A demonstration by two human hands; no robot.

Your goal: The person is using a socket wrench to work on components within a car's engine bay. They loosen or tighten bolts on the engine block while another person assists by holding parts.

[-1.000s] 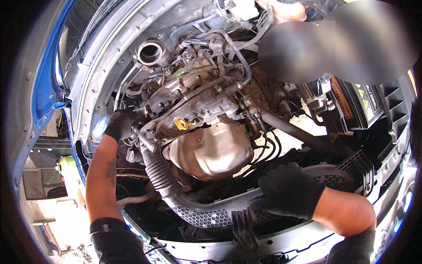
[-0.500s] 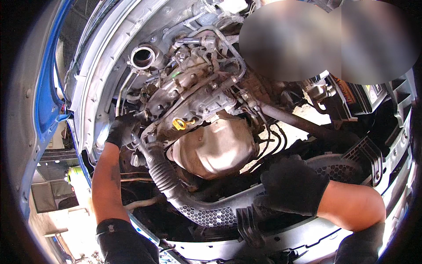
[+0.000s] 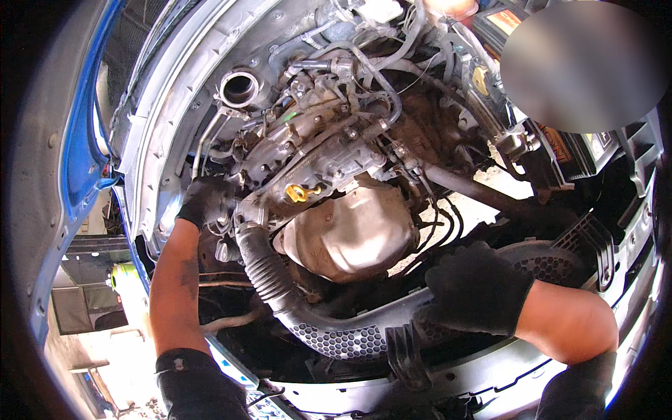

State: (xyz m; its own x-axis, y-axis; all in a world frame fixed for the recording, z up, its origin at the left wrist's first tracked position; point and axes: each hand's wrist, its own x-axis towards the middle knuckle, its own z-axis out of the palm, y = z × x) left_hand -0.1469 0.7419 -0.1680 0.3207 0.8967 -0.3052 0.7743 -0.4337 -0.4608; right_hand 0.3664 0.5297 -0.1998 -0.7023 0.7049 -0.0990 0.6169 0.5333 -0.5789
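Note:
My left hand (image 3: 205, 201), in a black glove, is at the left side of the engine (image 3: 308, 161). Its fingers curl in among dark parts beside the upper end of a ribbed intake hose (image 3: 264, 269); what they hold is hidden. My right hand (image 3: 479, 288), gloved too, is closed over the black plastic air duct (image 3: 339, 340) with the honeycomb pattern, which joins the ribbed hose and curves along the front of the bay. Between the hands lie a yellow dipstick handle (image 3: 302, 192) and a tan metal heat shield (image 3: 350, 231).
An open round pipe mouth (image 3: 239, 88) stands at the back left. A car battery (image 3: 588, 150) sits at the right, below a blurred patch. A raised blue body panel (image 3: 82, 140) borders the left; the pale front crossmember (image 3: 350, 395) runs along the near edge.
The view has shifted slightly, so engine and hands appear a little farther right. One blurred patch is gone, uncovering hoses at the back right. Both hands keep about the same places on the engine parts.

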